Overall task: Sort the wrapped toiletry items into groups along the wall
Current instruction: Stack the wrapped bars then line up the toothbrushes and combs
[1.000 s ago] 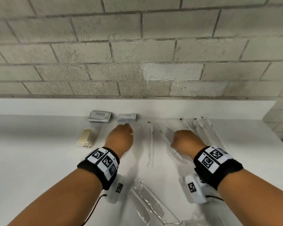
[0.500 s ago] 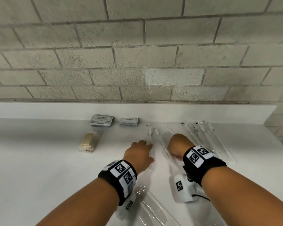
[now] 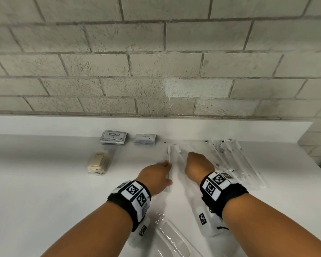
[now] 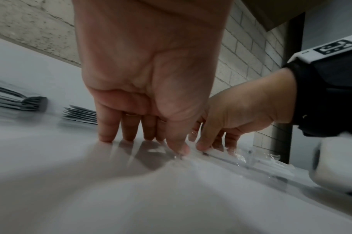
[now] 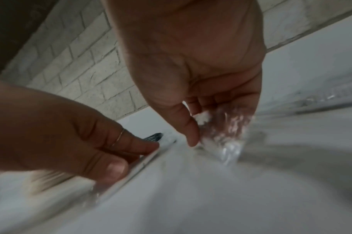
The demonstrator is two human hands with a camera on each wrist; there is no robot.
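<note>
Two wrapped white toothbrushes lie side by side on the white counter. My left hand rests its straight fingertips and thumb on the left toothbrush; the right wrist view shows that toothbrush under my left fingers. My right hand pinches the crinkly clear wrapper of the right toothbrush between thumb and fingers. Against the wall sit a stack of grey shampoo sachets and a stack of smaller sachets.
A clear pack of beige items lies left of my hands. Several wrapped toothbrushes are grouped at the right by the wall. A wrapped clear comb lies near the front, between my forearms. The brick wall closes the back.
My left hand has left the small sachets by the wall and come back right onto the left toothbrush. My right hand has stayed on the other toothbrush.
</note>
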